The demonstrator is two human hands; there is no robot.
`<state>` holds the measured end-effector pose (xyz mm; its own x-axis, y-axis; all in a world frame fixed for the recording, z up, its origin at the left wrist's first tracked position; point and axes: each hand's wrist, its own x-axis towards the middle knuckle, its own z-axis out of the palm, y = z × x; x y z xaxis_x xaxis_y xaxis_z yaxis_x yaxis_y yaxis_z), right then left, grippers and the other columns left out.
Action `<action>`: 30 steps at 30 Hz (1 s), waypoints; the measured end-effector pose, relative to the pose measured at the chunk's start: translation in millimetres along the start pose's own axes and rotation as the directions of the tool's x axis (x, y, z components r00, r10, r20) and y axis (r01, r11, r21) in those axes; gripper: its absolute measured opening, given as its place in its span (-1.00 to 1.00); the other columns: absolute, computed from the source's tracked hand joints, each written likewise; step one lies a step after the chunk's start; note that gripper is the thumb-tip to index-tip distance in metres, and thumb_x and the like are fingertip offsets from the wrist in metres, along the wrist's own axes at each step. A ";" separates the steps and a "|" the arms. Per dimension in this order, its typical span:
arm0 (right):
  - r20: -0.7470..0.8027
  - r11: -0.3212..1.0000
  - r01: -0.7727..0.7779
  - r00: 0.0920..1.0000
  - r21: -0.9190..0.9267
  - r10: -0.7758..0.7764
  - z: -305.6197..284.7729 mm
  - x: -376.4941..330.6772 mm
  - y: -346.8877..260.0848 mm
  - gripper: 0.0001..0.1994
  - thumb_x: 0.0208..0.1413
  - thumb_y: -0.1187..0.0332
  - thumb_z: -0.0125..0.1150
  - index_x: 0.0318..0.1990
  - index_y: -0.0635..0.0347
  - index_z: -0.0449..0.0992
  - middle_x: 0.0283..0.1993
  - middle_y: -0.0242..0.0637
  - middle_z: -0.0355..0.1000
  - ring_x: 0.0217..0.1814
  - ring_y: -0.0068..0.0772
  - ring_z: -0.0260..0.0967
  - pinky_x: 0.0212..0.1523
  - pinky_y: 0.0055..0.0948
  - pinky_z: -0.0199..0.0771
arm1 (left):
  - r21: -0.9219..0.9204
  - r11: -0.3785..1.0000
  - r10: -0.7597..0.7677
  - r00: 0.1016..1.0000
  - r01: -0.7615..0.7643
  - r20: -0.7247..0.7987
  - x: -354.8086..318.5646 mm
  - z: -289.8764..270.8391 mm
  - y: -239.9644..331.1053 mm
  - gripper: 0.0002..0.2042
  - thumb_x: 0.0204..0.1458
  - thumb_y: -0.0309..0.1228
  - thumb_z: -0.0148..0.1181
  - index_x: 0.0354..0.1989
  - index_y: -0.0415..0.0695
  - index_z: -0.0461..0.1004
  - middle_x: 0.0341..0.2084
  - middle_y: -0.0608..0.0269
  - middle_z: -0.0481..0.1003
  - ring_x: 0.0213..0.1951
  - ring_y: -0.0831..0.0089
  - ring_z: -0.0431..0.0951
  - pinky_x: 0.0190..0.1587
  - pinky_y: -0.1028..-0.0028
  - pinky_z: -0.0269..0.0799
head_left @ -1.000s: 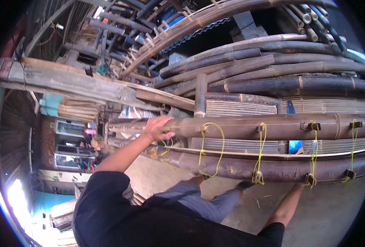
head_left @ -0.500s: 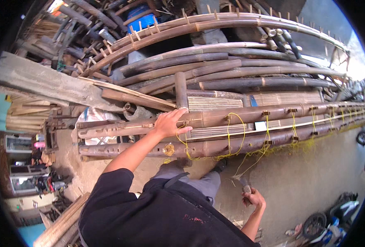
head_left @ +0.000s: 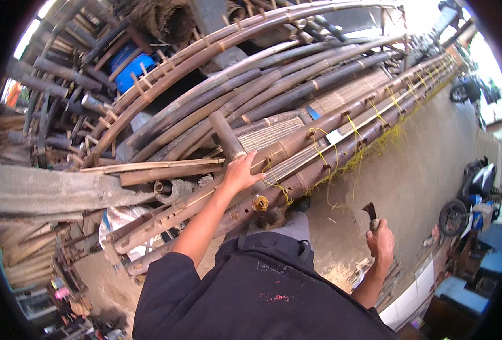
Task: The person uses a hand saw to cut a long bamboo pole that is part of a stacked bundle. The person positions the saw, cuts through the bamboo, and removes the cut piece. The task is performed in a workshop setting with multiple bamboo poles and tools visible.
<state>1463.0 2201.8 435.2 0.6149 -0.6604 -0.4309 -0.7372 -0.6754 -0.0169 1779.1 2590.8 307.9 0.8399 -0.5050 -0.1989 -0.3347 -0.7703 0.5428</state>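
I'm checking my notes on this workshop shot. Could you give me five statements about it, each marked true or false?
1. The right hand holds a knife with a curved blade. True.
2. The left hand is wrapped around a hammer. False: the left hand rests on a bamboo pole and holds no tool.
3. Yellow string hangs along the row of bamboo poles. True.
4. The curved blade is pressed into the bamboo. False: it is held up, apart from the poles.
5. The person wears a white shirt. False: the shirt is black.
6. A motorbike stands toward the right side of the picture. True.
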 end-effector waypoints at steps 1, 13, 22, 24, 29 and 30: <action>-0.049 0.997 -0.071 0.996 -0.018 0.070 2.0 -5.6 5.6 -0.53 0.19 0.22 0.34 0.10 0.27 0.31 -0.11 0.37 0.58 0.00 0.47 0.55 0.02 0.23 0.52 | 0.022 1.000 -0.010 1.000 0.010 -0.003 0.8 0.6 0.8 -0.06 0.01 0.14 0.47 0.49 -0.09 0.26 0.19 -0.17 0.51 0.23 -0.10 0.52 0.27 0.05 0.44; -0.283 0.097 0.275 0.956 0.957 0.077 37.0 -46.4 -80.4 -0.42 0.46 0.33 0.17 0.49 0.14 0.06 -0.19 -0.22 0.56 -0.33 -0.41 0.57 -0.29 -0.39 0.62 | 0.039 0.997 -0.074 0.995 0.072 0.064 15.3 -3.4 12.6 -0.02 -0.03 0.18 0.51 0.47 -0.16 0.25 0.24 -0.25 0.48 0.26 -0.13 0.51 0.27 0.05 0.45; -0.286 0.029 0.325 0.868 0.945 -0.405 43.2 -26.9 -172.4 -0.58 0.47 0.33 0.14 0.37 0.14 0.22 -0.19 -0.26 0.54 -0.29 -0.44 0.55 -0.19 -0.39 0.63 | -0.104 0.992 -0.086 0.986 0.071 -0.145 -5.1 4.9 14.1 -0.22 0.09 -0.17 0.37 0.47 -0.18 0.23 0.27 -0.20 0.46 0.32 -0.13 0.43 0.40 -0.02 0.23; -0.157 0.262 0.293 0.885 0.920 -0.438 35.0 -19.7 -179.2 -0.58 0.44 0.33 0.16 0.35 0.17 0.25 -0.17 -0.25 0.56 -0.29 -0.45 0.56 -0.20 -0.37 0.62 | -0.160 0.985 -0.096 0.972 0.062 -0.215 -10.7 13.2 2.3 -0.30 0.13 -0.23 0.30 0.44 -0.19 0.27 0.24 -0.19 0.48 0.29 -0.12 0.45 0.38 0.01 0.27; -0.042 0.490 0.260 0.910 0.832 -0.412 35.4 -9.9 -195.3 -0.54 0.38 0.26 0.20 0.32 0.26 0.30 -0.31 -0.19 0.59 -0.33 -0.43 0.57 -0.26 -0.32 0.59 | -0.550 0.834 -0.164 0.937 -0.034 -0.307 -12.7 11.6 9.2 -0.51 0.17 -0.44 0.11 0.31 -0.26 0.41 0.14 -0.20 0.54 0.19 -0.09 0.54 0.28 0.09 0.43; -0.031 0.521 0.266 0.909 0.811 -0.416 34.6 -9.0 -200.2 -0.52 0.37 0.23 0.21 0.32 0.26 0.30 -0.34 -0.08 0.57 -0.31 -0.25 0.59 -0.23 -0.22 0.56 | -0.541 0.838 -0.127 0.937 -0.073 -0.324 -11.9 10.6 9.8 -0.51 0.16 -0.47 0.08 0.30 -0.26 0.42 0.12 -0.20 0.54 0.18 -0.09 0.55 0.27 0.07 0.44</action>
<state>1595.4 2354.3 411.3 0.8743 -0.3293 -0.3566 -0.4474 -0.2619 -0.8551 1761.2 2585.1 306.9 0.9684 -0.2493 0.0092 -0.1111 -0.3979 0.9107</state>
